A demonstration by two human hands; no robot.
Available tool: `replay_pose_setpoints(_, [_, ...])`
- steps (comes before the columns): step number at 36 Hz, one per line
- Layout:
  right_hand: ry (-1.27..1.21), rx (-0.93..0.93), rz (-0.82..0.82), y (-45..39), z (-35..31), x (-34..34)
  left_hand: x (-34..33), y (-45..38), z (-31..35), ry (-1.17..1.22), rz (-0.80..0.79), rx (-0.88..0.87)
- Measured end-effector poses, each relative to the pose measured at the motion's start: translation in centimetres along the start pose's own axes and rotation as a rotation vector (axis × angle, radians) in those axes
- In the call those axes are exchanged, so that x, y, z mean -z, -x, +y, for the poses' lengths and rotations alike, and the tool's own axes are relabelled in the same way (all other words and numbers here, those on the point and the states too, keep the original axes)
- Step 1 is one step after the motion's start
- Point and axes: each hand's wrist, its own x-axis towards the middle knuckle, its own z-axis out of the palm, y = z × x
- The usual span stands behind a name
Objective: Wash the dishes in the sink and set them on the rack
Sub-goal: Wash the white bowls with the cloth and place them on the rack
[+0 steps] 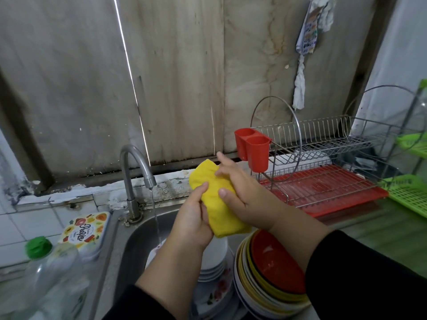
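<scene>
Above the steel sink I hold a yellow cloth between both hands. My left hand grips its lower part, thumb on top. My right hand holds the upper part, with the forefinger stretched out past the cloth. Below them, in the sink, leans a stack of plates with an orange one on top, beside white bowls. A thin stream of water runs from the tap. To the right stands the wire dish rack on a red drip tray, its shelves bare.
A red cutlery cup hangs on the rack's left end. Green plastic baskets sit at far right. Left of the sink are a green-capped bottle and a printed plastic box. Rags hang on the wall above the rack.
</scene>
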Motion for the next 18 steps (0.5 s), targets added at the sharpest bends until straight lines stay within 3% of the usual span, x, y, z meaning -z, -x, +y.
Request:
replay_pose_setpoints(4, [-0.137,-0.116,0.021,0.5,0.4,1.4,0.1,0.6,0.4,0.058,0.074,0.005])
replay_pose_setpoints(8, [-0.265,-0.195,-0.082,0.7,0.6,3.1,0.0,1.2,0.9,0.096,0.102,-0.030])
replay_pose_setpoints(13, [-0.190,-0.120,-0.342,0.5,1.6,5.3,-0.1,1.9,0.8,0.111,0.094,-0.068])
replay_pose_setpoints(18, [0.062,0.005,-0.554,0.5,3.1,7.0,-0.9,2.5,0.1,0.109,0.108,-0.091])
